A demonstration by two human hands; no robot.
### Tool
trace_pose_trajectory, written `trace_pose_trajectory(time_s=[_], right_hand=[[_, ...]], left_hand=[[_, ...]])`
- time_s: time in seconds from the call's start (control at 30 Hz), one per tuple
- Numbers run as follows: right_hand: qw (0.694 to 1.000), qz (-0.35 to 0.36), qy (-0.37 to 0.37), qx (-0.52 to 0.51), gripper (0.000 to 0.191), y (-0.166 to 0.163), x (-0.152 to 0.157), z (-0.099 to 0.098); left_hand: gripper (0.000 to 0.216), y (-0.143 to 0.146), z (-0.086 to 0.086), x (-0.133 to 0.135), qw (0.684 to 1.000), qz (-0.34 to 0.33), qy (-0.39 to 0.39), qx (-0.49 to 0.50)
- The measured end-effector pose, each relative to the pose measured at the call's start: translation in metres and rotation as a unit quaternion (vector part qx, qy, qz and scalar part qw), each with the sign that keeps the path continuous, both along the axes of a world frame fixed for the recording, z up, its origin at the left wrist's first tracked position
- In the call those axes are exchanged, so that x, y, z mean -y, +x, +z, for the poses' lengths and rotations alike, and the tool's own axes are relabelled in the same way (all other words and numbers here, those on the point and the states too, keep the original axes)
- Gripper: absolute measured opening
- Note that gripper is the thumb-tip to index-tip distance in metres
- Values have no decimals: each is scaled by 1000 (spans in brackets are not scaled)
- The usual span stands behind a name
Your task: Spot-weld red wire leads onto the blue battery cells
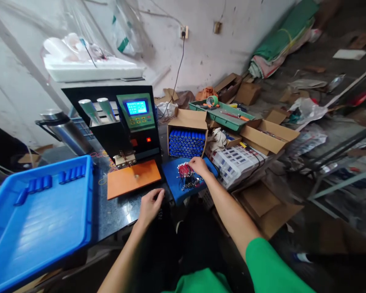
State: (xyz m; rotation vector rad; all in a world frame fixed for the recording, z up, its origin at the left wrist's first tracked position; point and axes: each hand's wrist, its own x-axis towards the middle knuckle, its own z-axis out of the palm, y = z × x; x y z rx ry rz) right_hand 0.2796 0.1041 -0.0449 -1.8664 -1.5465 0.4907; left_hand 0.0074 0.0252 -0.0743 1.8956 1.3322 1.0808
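Note:
My right hand (198,165) reaches forward over a small blue tray (174,179) and its curled fingers touch a bundle of red-and-black wired parts (187,176) lying there. My left hand (151,203) rests at the front edge of the dark table (116,211), fingers curled, with nothing that I can see in it. In front of it lies an orange plate (133,178) under the head of a black spot-welding machine (131,122) with a lit blue screen. A cardboard box of blue cylindrical cells (186,143) stands just behind the wired parts.
A large blue tray (42,219) at the left holds several blue cells along its far edge. A steel kettle (64,130) stands behind it. White cell holders (238,160), open cardboard boxes (268,136) and a green tray (222,114) crowd the right side.

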Motion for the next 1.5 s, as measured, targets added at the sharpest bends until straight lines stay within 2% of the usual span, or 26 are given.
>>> trace_pose_trajectory(time_s=[0.23,0.3,0.4,0.53,0.67,0.77,0.83,0.93,1.03,1.13,1.23,1.3,1.4,1.43,1.5], right_hand=[[979,157,-44,126,6,-38,24,20],[971,174,-53,157,4,-47,28,22],[964,178,-68,184,12,-57,30,22],[971,165,-62,164,16,-59,31,18],[987,143,-34,59,13,-49,26,18],[987,108,6,-121,8,-35,17,26],[965,65,43,-250,14,-27,12,33],[912,6,70,-405,25,-21,9,45],[858,3,80,-507,30,-29,11,52],[821,19,85,-565,31,-49,19,52],[796,33,69,-600,31,-76,31,48],[788,48,59,-612,30,-94,40,46],[782,70,52,-618,28,-116,50,44],[780,73,50,-620,28,-123,53,44],[775,70,46,-627,28,-133,56,42]], left_hand=[[32,0,-8,2,1000,13,18,-1],[32,1,-8,2,1000,13,18,0],[31,2,-7,2,1000,14,23,1],[31,2,-5,4,1000,16,27,0],[32,2,-4,6,999,13,29,2],[32,2,-4,6,999,15,27,10],[32,2,-4,5,999,17,22,16],[32,1,-5,4,999,16,11,28],[32,1,-2,5,997,32,20,61],[30,3,12,12,990,67,75,96],[26,9,29,21,984,67,121,117],[26,13,36,23,982,64,100,147],[31,14,39,23,976,71,28,205],[31,13,39,23,975,77,21,210],[29,10,39,26,977,97,62,180]])
